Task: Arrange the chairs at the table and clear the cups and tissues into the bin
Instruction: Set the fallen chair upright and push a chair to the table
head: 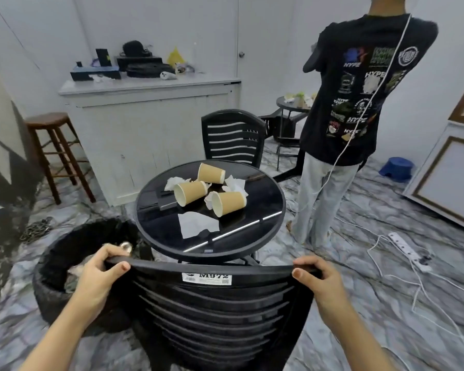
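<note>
Black-lined bin beside table, crumpled tissue inside.

Counted at the round black table, frame center: 3 paper cups tipped on sides, 4 white tissues. 2 black slatted chairs, 1 at bottom center, 1 behind the table. 1 black bin lower left. 1 wooden stool at left.
</note>
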Demonstrator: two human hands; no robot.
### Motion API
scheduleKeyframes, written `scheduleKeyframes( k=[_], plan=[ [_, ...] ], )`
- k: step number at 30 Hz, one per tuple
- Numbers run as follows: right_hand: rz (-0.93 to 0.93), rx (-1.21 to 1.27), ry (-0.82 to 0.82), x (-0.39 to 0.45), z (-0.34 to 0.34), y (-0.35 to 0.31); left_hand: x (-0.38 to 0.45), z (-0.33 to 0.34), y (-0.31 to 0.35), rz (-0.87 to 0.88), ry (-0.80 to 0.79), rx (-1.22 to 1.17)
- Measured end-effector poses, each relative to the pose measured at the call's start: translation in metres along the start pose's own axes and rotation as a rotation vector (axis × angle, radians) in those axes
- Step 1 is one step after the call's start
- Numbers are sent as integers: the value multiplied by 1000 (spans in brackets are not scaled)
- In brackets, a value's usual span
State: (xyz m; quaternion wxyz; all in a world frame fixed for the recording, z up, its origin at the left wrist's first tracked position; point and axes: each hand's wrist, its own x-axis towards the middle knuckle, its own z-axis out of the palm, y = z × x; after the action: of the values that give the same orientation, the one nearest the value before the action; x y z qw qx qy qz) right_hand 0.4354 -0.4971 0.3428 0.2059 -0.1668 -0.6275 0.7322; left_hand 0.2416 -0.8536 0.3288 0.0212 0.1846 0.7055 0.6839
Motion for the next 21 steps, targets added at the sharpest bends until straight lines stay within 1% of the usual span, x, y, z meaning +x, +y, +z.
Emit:
scheduleKeyframes(
  k=[2,3,6,8,13,15,17,21],
  plan=[
    [0,-69,33,-8,-3,3,-4,2,0,-16,-3,-10],
    [11,-60,37,-10,-4,6,-6,1,-1,-13,17,-23],
    [64,87,1,-7,3,8,-15,-2,-1,-1,71,26],
    [68,138,-33,3,5,4,-25,-1,-6,29,104,18],
    [93,214,-11,0,-28,10,-58,23,-23,55,181,74],
    [88,184,-37,-8,-38,14,-65,26,-26,63,192,71],
    [87,165,-44,-17,-41,14,-61,25,-24,64,161,38],
    [74,245,96,-52,-36,30,-32,23,-6,83,-17,45]
  ],
)
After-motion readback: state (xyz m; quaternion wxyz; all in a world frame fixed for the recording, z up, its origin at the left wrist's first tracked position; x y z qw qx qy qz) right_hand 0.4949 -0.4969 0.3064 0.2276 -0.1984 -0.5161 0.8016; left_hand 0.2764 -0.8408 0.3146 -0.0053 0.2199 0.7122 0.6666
